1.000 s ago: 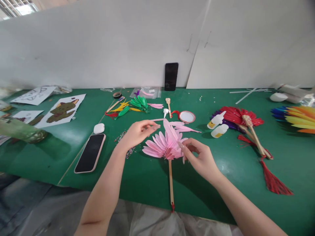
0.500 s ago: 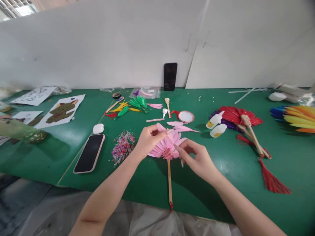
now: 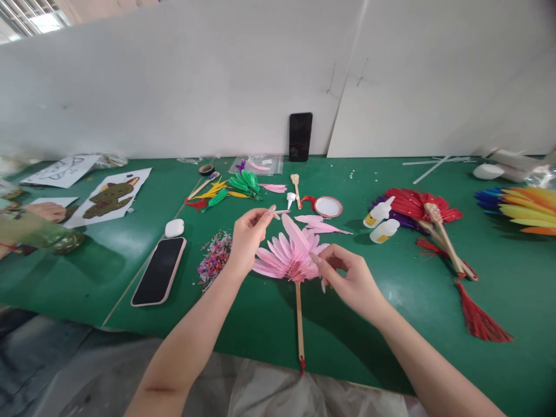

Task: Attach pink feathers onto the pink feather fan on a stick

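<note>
A pink feather fan (image 3: 273, 262) with a wooden handle (image 3: 299, 321) lies on the green table in front of me. My right hand (image 3: 347, 275) pinches the lower end of a loose pink feather (image 3: 296, 234) between thumb and finger, slanting over the fan. To the fan's upper left, my left hand (image 3: 252, 234) has thumb and forefinger pressed together in front of a thin pale pink stick (image 3: 284, 212); whether they grip it or something small is unclear. More pink feathers (image 3: 321, 225) lie just behind the fan.
Two glue bottles (image 3: 379, 213) and a red feather fan (image 3: 417, 202) lie right. A phone (image 3: 158, 271), earbud case (image 3: 174, 227) and colourful bead pile (image 3: 214, 258) are left. Behind are a round white-faced disc (image 3: 328, 207) and green feathers (image 3: 245, 184). Another person's hand (image 3: 47, 211) is far left.
My left hand has left the pink feather's tip and moved up and left towards the pink stick. My right hand keeps the feather. Another person's hand has appeared at far left.
</note>
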Motion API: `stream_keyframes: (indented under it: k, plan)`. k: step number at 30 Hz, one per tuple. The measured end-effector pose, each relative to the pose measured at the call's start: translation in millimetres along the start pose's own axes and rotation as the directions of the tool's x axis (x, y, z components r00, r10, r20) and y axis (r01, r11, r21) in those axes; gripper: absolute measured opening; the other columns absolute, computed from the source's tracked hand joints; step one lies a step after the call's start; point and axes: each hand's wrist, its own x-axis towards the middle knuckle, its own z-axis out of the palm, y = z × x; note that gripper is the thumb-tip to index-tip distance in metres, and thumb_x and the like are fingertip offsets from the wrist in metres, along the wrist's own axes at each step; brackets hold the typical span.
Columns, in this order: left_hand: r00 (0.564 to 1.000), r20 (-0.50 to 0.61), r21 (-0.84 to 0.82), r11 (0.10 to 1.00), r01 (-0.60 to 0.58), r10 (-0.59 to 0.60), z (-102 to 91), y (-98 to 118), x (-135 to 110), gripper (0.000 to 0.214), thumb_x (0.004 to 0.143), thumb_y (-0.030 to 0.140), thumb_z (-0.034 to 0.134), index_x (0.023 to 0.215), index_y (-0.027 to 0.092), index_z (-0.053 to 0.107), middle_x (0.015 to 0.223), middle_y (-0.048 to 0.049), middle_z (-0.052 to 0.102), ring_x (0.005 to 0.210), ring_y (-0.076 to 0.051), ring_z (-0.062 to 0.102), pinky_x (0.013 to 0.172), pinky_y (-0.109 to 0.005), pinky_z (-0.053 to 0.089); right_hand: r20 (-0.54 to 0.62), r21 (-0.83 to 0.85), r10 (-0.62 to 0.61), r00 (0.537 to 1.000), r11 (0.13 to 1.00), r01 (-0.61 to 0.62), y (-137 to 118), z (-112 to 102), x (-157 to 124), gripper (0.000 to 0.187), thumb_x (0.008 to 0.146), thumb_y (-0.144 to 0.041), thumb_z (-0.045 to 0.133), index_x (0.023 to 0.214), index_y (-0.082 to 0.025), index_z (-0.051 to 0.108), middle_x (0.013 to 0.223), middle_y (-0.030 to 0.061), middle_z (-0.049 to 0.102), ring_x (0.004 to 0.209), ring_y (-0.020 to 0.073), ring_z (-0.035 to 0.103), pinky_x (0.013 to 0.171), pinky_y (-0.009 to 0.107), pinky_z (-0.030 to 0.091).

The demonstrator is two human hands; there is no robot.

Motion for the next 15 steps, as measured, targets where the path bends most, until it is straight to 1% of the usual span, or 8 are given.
stream_keyframes:
  k: [2,4,8,10,13,15]
  plan:
    - [1.000,-0.022,0.002,1.000,-0.016,0.016,-0.8,-1.2,1.6,0.030,0.072,0.046,0.065,0.066,0.017,0.061,0.046,0.0073,0.029,0.040,-0.004,0.022,0.039,-0.023,0.014,-0.005,-0.001,0.003,1.000,1.000,-0.003,0.2,0.1,0.2,0.032,0.080,-0.049,0.060,0.069,-0.020,0.050,0.055,-0.0036,0.049,0.045,0.0118,0.053,0.048,0.024,0.045]
    - [1.000,-0.018,0.032,0.999,-0.008,0.009,1.0,-1.9,0.8,0.034,0.073,0.048,0.064,0.062,0.017,0.058,0.045,0.0077,0.027,0.039,-0.004,0.021,0.039,-0.022,0.014,-0.007,-0.002,0.000,1.000,1.000,0.000,0.4,0.3,0.3,0.033,0.079,-0.050,0.060,0.069,-0.020,0.050,0.055,-0.0035,0.049,0.045,0.0117,0.052,0.047,0.024,0.045]
    - [0.999,0.044,0.065,0.998,0.021,-0.024,6.9,-1.3,-4.3,0.027,0.069,0.042,0.068,0.071,0.017,0.061,0.048,0.0073,0.036,0.040,-0.004,0.025,0.039,-0.022,0.017,-0.006,-0.003,0.000,1.000,1.000,0.000,0.5,0.5,0.3,0.033,0.079,-0.050,0.059,0.070,-0.020,0.051,0.055,-0.0032,0.049,0.044,0.0122,0.052,0.046,0.024,0.044]
    - [0.998,0.051,0.068,0.998,0.018,-0.022,7.3,-0.6,-5.4,0.024,0.068,0.039,0.069,0.073,0.017,0.062,0.048,0.0072,0.038,0.040,-0.004,0.026,0.040,-0.022,0.018,-0.007,-0.003,0.003,1.000,1.000,-0.003,0.3,0.3,0.4,0.032,0.080,-0.049,0.059,0.070,-0.020,0.051,0.055,-0.0033,0.049,0.045,0.0125,0.052,0.047,0.025,0.044]
    - [0.998,0.061,0.053,0.998,0.027,-0.030,4.8,0.1,-3.9,0.027,0.071,0.042,0.067,0.067,0.016,0.061,0.045,0.0078,0.034,0.039,-0.004,0.023,0.040,-0.022,0.017,-0.011,-0.007,-0.004,1.000,1.000,0.004,0.0,0.0,0.3,0.030,0.081,-0.046,0.060,0.070,-0.020,0.051,0.055,-0.0036,0.049,0.045,0.0122,0.052,0.048,0.025,0.044]
    - [0.995,0.087,0.021,0.999,0.044,-0.046,3.1,0.2,-2.2,0.030,0.073,0.044,0.065,0.065,0.016,0.059,0.043,0.0084,0.030,0.038,-0.004,0.021,0.040,-0.022,0.015,-0.017,-0.012,-0.012,1.000,1.000,0.012,0.0,-0.2,0.1,0.029,0.081,-0.044,0.060,0.070,-0.020,0.050,0.054,-0.0040,0.049,0.044,0.0118,0.052,0.048,0.025,0.043]
